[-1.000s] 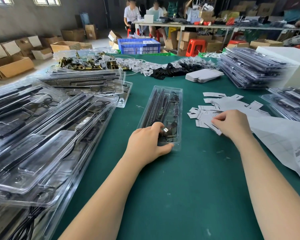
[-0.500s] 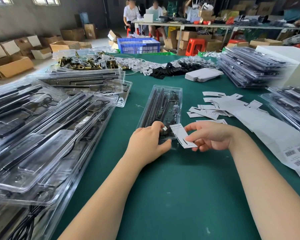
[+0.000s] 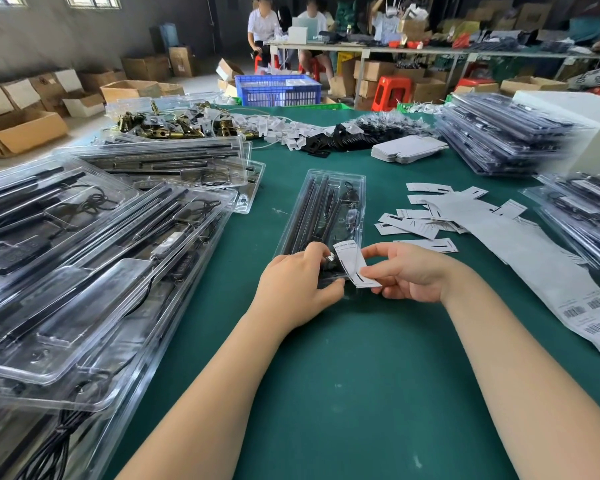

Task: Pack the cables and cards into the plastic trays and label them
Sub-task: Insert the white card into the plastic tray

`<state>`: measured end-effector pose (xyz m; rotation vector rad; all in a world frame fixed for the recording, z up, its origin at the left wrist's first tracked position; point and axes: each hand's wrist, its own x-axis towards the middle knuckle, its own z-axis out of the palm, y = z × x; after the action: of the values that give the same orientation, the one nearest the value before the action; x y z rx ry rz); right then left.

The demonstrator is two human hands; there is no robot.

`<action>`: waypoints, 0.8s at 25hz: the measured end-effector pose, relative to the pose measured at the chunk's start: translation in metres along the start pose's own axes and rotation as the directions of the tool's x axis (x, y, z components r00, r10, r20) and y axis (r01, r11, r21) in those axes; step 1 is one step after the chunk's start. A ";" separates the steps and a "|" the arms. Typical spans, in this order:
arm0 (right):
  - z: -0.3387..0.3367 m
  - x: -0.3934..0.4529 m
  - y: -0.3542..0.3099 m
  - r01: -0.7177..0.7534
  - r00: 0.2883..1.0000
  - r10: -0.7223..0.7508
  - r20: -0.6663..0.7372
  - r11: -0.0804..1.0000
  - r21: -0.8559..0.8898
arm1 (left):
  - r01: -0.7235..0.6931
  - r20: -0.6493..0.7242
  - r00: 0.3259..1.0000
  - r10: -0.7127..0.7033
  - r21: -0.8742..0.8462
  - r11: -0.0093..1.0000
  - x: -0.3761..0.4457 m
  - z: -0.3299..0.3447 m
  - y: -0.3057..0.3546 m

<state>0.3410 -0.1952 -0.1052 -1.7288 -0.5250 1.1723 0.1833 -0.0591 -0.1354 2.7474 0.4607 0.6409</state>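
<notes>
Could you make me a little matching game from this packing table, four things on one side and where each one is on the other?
1. white card
2. blue crate
3. barcode sheet
4. orange stool

A. on the floor beyond the table's far edge
B. pinched by the right hand over the tray
C. lying on the green table at the right
D. under the far work table

Pairs: 1-B, 2-A, 3-C, 4-D

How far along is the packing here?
Done: sealed trays stacked far right. In hand: right hand pinches a card at the center tray, which the left hand grips. Left: trays piled at left, loose cards and barcode labels.
</notes>
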 end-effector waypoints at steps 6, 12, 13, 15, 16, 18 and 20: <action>0.006 0.002 -0.002 -0.017 0.995 0.024 -0.097 0.997 0.074 | 0.006 -0.001 1.000 -0.006 0.010 1.000 0.000 0.000 0.000; 0.025 0.009 -0.004 0.061 0.972 -0.031 -0.233 0.991 0.122 | 0.013 -0.003 1.000 -0.013 0.006 1.000 -0.001 -0.001 0.001; 0.026 0.009 -0.003 0.066 0.969 -0.032 -0.247 0.989 0.131 | 0.014 -0.001 1.000 -0.014 0.003 1.000 0.000 -0.002 0.000; 0.027 0.009 -0.004 0.074 0.963 -0.036 -0.268 0.988 0.132 | 0.017 0.003 1.000 -0.017 -0.008 1.000 0.000 -0.002 0.000; 0.028 0.008 -0.005 0.082 0.957 -0.044 -0.288 0.989 0.123 | 0.021 0.004 1.000 -0.021 -0.012 1.000 -0.001 -0.002 0.001; 0.029 0.009 -0.004 0.112 0.938 -0.067 -0.341 0.987 0.114 | 0.027 0.007 1.000 -0.027 -0.015 1.000 0.000 -0.003 0.001; 0.032 0.011 -0.002 0.154 0.922 -0.089 -0.378 0.977 0.147 | 0.033 0.008 0.999 -0.033 -0.025 0.999 0.000 -0.002 0.001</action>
<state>0.3177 -0.1712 -0.1112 -1.6850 -0.2845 0.7535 0.1823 -0.0599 -0.1332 2.7124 0.4917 0.6240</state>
